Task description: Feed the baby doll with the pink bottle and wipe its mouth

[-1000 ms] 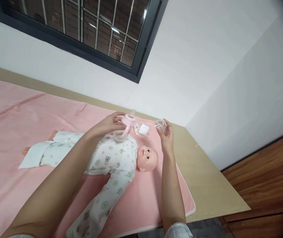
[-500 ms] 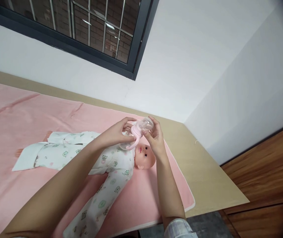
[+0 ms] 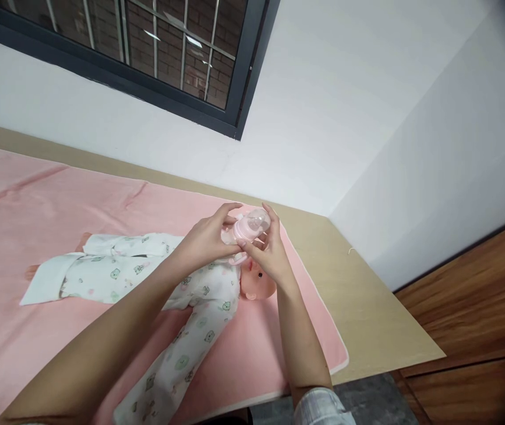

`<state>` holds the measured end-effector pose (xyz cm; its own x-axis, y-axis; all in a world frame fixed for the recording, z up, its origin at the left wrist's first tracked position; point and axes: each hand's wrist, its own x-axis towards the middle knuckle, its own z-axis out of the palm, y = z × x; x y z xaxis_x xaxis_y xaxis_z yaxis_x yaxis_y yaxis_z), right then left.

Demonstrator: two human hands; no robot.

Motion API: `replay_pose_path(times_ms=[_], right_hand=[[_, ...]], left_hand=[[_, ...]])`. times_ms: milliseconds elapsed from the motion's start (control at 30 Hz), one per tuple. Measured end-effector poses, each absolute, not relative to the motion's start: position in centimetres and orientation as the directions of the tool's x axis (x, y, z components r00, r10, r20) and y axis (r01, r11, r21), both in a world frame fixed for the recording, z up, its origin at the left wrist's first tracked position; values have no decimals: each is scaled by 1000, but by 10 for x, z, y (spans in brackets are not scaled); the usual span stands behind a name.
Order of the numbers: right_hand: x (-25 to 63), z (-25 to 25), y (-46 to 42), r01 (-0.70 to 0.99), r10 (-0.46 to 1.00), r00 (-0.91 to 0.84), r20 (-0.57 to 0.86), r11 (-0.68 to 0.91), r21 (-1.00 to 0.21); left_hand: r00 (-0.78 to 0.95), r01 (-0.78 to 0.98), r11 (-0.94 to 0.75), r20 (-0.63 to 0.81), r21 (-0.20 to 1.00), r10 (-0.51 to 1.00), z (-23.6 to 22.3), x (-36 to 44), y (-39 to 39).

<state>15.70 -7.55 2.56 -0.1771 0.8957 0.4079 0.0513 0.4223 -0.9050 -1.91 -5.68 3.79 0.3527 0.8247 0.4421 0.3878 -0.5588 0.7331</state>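
A baby bottle (image 3: 247, 226) with a clear domed cap and a pink collar is held tilted above the doll's chest and head. My left hand (image 3: 210, 237) is wrapped round the clear body of the bottle, hiding part of it. Fingers and thumb of my right hand (image 3: 270, 248) grip it around the collar and cap. Beneath them a baby doll (image 3: 259, 283) lies on its back, its face partly covered by my right hand. Its white printed suit (image 3: 97, 277) has one long sleeve stretched toward me.
A pink blanket (image 3: 13, 236) lies under the doll on a beige tabletop (image 3: 350, 301). Behind it stands a white wall with a dark-framed window (image 3: 235, 112). Wooden panelling (image 3: 478, 307) is at the right.
My right hand has shifted left and down along the bottle, its thumb now across the pink collar. The doll's face is more covered than before.
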Motion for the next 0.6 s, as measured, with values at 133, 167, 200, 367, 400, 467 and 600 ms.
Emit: replay_pose_path(times_ms=[133,167,200,367,400,467,600], right_hand=[[152,25,-79,13,897,-112,428,432,-902],[151,25,-80,9,895,-97,436,438,-899],[151,26,-80,7,893,-83,443,445,-896],[165,26,-66,35,844,28,536,535,-844],[172,26,-60,67,825,72,561,557,-828],[190,21,-46,168,779,180,601,578,-799],[239,1,-16,458,683,360,636,465,-758]], left_hand=[[299,526,-609,541,593,786,38,-13,-64],[302,538,-624,561,567,770,37,-12,-64],[308,543,-638,577,546,756,36,-10,-65],[347,528,-738,686,421,639,35,-4,-73],[349,502,-768,719,398,601,37,-3,-78],[359,385,-840,777,382,517,44,-4,-92],[605,-83,-901,740,426,294,61,-13,-137]])
